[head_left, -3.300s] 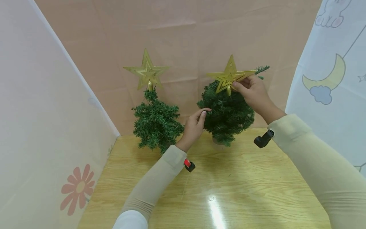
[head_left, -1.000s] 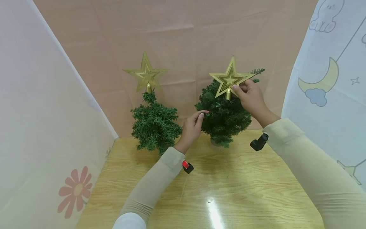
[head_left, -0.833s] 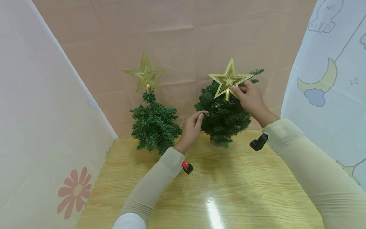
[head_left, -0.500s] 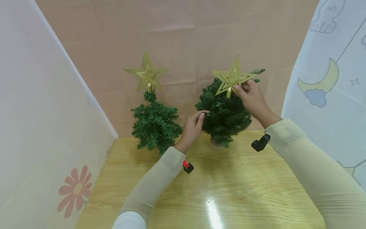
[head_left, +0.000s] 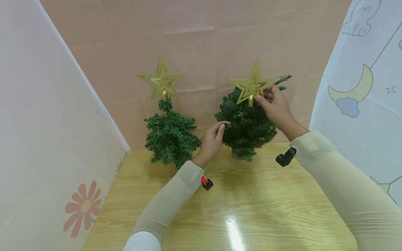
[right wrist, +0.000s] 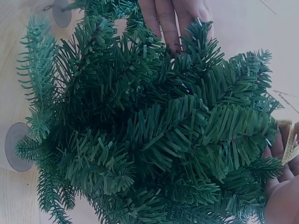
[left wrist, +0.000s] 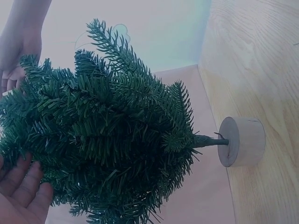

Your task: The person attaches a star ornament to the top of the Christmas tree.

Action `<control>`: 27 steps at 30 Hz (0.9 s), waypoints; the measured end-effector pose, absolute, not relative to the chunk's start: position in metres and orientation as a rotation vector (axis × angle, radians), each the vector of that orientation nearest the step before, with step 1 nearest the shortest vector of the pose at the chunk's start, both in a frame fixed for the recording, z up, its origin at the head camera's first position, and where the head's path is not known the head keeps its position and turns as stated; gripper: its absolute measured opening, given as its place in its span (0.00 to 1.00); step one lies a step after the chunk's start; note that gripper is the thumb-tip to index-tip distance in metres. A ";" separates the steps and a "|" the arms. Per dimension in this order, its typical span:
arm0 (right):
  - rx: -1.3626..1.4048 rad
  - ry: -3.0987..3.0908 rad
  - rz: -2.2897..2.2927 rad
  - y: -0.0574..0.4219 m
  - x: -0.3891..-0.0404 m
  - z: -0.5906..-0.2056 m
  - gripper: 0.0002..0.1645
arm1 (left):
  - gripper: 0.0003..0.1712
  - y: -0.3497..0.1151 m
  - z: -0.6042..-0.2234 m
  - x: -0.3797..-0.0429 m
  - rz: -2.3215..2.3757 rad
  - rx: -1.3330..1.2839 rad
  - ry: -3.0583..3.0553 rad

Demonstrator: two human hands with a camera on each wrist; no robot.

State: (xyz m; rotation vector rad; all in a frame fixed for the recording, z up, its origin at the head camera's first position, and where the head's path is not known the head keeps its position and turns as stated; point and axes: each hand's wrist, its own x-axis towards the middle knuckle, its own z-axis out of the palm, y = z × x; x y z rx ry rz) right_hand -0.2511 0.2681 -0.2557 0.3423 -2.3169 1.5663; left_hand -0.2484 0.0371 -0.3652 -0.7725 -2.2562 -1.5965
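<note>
My right hand [head_left: 277, 108] pinches a gold star tree topper [head_left: 255, 80] at its lower right, thumb in front. The star stands above the right-hand Christmas tree [head_left: 248, 130], its socket at the treetop; whether the socket sits over the stem cannot be told. My left hand [head_left: 211, 143] is at this tree's left side, thumb and index finger at a branch. The other fingers of the left hand [left wrist: 28, 193] lie against the needles in the left wrist view. In the right wrist view, a glittery star edge [right wrist: 290, 144] shows beside the right hand [right wrist: 285, 198].
A second Christmas tree [head_left: 171, 136], topped by another gold star [head_left: 161, 80], stands to the left. The right-hand tree has a round wooden base [left wrist: 247, 142] on the wooden table [head_left: 270, 202]. A peach cloth [head_left: 194, 45] hangs behind, with printed white cloths at both sides.
The held star has swivelled and tilted slightly; its upper tip leaned further right half a second ago and is more upright now. The left hand stays at the tree's side.
</note>
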 end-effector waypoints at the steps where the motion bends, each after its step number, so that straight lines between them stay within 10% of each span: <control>1: 0.345 -2.319 1.556 0.268 -0.251 -0.256 0.23 | 0.23 0.037 -0.365 -0.248 -1.598 -0.772 -2.255; 27: 0.229 -2.467 1.237 0.263 -0.250 -0.257 0.32 | 0.23 0.037 -0.365 -0.250 -1.599 -0.773 -2.250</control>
